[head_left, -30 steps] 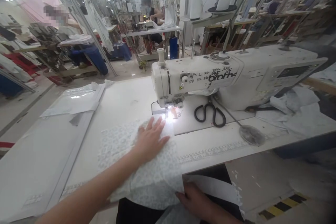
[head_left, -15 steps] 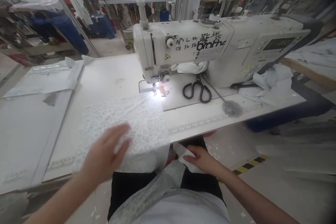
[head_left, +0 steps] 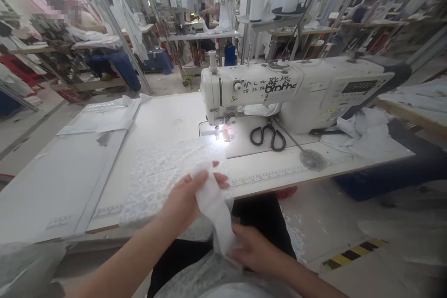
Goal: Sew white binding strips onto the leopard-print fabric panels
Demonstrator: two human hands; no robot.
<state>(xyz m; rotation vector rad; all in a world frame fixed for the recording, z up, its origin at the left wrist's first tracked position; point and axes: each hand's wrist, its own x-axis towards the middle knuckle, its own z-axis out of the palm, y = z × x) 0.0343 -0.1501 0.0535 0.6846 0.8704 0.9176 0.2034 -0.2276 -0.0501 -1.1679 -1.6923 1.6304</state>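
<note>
My left hand (head_left: 185, 198) is closed on the upper end of a narrow white fabric strip (head_left: 213, 205), held above the table's front edge. Lower down, over my lap, my right hand (head_left: 253, 249) grips the strip's bottom end. A patterned white fabric piece (head_left: 157, 172) lies flat on the sewing table (head_left: 70, 177), just behind my left hand and in front of the needle. The white sewing machine (head_left: 296, 91) stands at the back right, its lamp lit over the needle plate.
Black scissors (head_left: 267, 136) lie under the machine's arm. Loose white cloth (head_left: 363, 132) is heaped at the table's right end. Clear plastic sheets (head_left: 101, 118) rest at the far left. Other workers sit at benches in the background. A yellow-black floor stripe (head_left: 352, 253) lies to the right.
My left hand left the patterned fabric and took hold of the white strip. My right hand brought the strip up from my lap, and it now stretches between both hands.
</note>
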